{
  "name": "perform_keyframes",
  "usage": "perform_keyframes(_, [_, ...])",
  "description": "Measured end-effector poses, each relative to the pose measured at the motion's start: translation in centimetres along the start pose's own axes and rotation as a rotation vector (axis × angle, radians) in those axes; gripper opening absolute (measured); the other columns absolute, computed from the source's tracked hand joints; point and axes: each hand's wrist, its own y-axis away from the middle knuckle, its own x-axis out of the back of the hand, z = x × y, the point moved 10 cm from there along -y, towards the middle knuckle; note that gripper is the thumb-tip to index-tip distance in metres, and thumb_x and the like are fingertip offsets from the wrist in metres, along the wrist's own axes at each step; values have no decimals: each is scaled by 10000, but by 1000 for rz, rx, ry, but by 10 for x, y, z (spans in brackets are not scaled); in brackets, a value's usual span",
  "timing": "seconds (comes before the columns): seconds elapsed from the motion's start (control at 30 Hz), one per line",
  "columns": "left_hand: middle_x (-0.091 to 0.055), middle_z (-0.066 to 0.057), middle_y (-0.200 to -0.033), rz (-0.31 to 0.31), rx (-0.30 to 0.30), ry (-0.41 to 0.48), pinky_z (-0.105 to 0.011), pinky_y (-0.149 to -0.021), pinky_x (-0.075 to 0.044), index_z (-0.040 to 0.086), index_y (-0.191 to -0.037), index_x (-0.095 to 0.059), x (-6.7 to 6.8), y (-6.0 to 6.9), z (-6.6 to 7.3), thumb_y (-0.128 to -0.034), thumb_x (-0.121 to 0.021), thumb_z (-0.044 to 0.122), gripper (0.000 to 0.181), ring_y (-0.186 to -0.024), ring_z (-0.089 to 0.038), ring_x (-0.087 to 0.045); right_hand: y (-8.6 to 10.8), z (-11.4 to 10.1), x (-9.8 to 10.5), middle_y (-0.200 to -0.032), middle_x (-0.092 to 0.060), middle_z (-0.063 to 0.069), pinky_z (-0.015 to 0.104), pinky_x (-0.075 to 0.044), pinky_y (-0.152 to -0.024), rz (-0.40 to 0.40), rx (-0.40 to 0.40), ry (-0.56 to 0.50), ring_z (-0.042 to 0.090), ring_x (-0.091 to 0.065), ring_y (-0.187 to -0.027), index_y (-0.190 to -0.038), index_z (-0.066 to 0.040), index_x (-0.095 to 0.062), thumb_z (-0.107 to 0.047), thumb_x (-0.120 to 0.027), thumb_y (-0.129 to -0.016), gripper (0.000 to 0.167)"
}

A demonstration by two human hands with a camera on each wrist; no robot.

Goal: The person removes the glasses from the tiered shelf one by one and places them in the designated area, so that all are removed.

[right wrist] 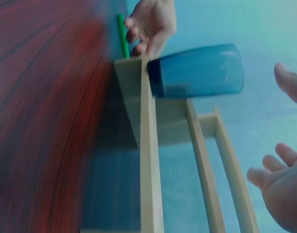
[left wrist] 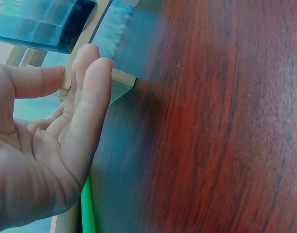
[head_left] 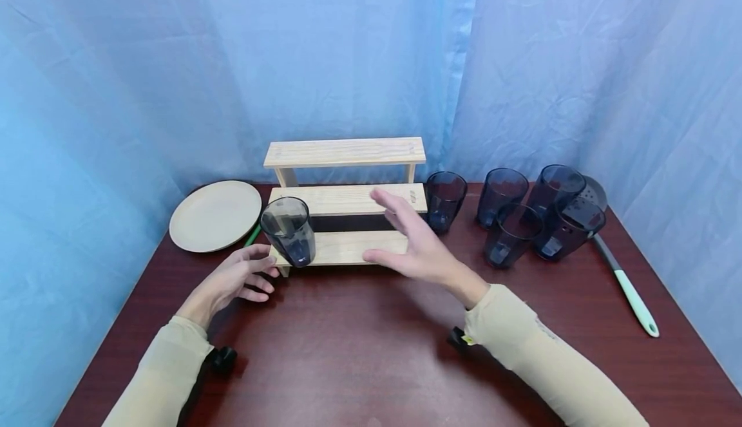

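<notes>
A smoky-blue drinking glass (head_left: 288, 230) stands on the left end of the lowest step of a three-step wooden rack (head_left: 348, 246). My left hand (head_left: 240, 275) is at that step's left end, with its thumb at the wood and its other fingers loosely bent beside it. In the left wrist view, nothing shows held in the left hand (left wrist: 56, 126). My right hand (head_left: 420, 243) hovers before the rack's right half, fingers and thumb spread, holding nothing. The right wrist view shows the glass (right wrist: 197, 73) upright on the step, apart from the right hand (right wrist: 284, 189).
Right of the rack stands another glass (head_left: 445, 201); several more, including one glass (head_left: 513, 237), cluster farther right. A slotted turner with a pale green handle (head_left: 634, 301) lies behind them. At left are a cream plate (head_left: 217, 214) and a green stick-like item (head_left: 253, 234).
</notes>
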Motion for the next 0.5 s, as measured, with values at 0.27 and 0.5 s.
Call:
perform_keyframes(0.27, [-631, -152, -1056, 0, 2, 5, -392, -644, -617, 46, -1507, -297, -1, 0, 0, -1043, -577, 270, 586, -704, -204, -675, -27, -4, -47, -1626, -293, 47, 407, -306, -1185, -83, 8, -113, 161, -281, -1495, -1609, -118, -231, -38, -854, -816, 1012])
perform_keyframes(0.5, [-628, -128, -1032, 4, 12, 3, -393, -648, -619, 57, -1512, -300, 0, -1, -1, -1047, -573, 276, 582, -704, -206, -675, -43, 14, -79, -1635, -270, 78, 416, -334, -1171, -58, -64, -120, 167, -302, -1481, -1612, -97, -215, -129, -861, -832, 1014])
